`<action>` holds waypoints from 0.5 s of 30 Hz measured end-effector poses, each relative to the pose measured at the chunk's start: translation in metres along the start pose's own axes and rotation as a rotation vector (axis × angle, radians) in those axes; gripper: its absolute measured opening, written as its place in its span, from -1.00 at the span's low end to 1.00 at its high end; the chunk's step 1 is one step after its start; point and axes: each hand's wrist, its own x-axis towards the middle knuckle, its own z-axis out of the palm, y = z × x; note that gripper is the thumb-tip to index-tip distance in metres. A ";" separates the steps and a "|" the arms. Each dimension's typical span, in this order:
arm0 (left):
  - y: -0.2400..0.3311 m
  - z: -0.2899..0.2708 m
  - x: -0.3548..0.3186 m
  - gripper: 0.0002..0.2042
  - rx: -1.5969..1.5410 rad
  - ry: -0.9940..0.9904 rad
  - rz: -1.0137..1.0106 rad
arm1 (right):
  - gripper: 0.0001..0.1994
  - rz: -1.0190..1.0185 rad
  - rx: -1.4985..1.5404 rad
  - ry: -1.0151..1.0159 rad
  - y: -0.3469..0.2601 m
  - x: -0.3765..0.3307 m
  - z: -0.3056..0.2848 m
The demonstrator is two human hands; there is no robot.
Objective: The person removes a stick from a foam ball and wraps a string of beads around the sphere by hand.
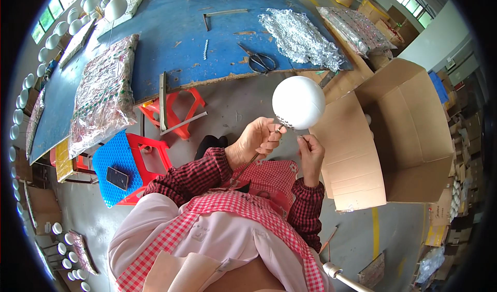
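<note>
the person sits with both forearms raised over their lap, and a white foam ball (298, 102) stands on a thin stick (254, 157) in front of them, a little right of the middle of the scene. the left hand (256, 139) is curled closed around the stick just under the ball, fingers folded in and thumb pressed on top. the right hand (310, 150) sits at about four o'clock from the ball, its fingertips pressed together as if pinching something very small near the beaded band at the ball's underside; what it pinches is too small to make out. the two hands are near each other but apart.

at three o'clock from the ball an open cardboard box (404, 131) lies on its side on the floor. at twelve o'clock, on the blue table (171, 38), lie black scissors (259, 60) and a heap of silver sequin trim (297, 36). at nine o'clock a glittery bundle in clear wrap (103, 93) hangs over the table edge. toward eight o'clock a red stool with a blue cushion (116, 162) carries a dark phone (117, 177). more white balls (111, 2) crowd the far left corner of the table, at about eleven o'clock
</note>
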 end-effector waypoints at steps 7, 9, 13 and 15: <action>0.004 0.000 0.001 -0.71 0.438 0.205 0.094 | -0.83 0.172 0.163 -0.131 -0.018 -0.006 -0.001; 0.004 0.001 0.003 -0.72 0.494 0.262 0.148 | -0.83 0.150 0.195 -0.165 -0.024 -0.008 -0.004; 0.000 -0.001 0.005 -0.68 0.598 0.346 0.208 | -0.85 -0.017 0.122 -0.042 -0.039 -0.012 -0.004; 0.000 0.000 0.004 -0.67 0.610 0.370 0.203 | -0.85 -0.093 0.026 0.005 -0.038 -0.012 -0.001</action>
